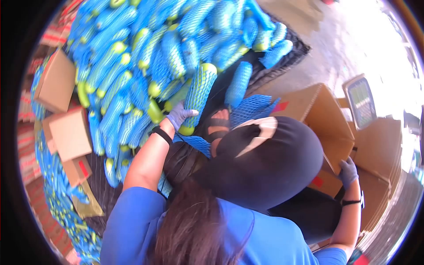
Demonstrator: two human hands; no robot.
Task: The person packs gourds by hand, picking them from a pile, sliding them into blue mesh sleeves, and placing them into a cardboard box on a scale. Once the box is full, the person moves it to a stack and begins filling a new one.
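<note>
My left hand [179, 115], in a thin purple-grey glove, is closed around the lower part of a long green gourd [201, 90] in a blue foam net sleeve. The gourd stands nearly upright, tilted a little to the right. Off to the right, my gloved right hand [349, 171] grips the edge of an open cardboard box [329, 128]; some of its fingers are hidden by the board. A large pile of netted gourds [172, 51] lies in front of me on a dark sheet. One more netted gourd [239, 84] lies by my foot.
Loose blue net sleeves [254, 109] lie beside my sandalled foot [218, 128]. Small cartons [69, 134] stand left of the pile. A scale-like device with a display [361, 101] stands behind the open box. More netted gourds [59, 198] and stacked boxes line the far left.
</note>
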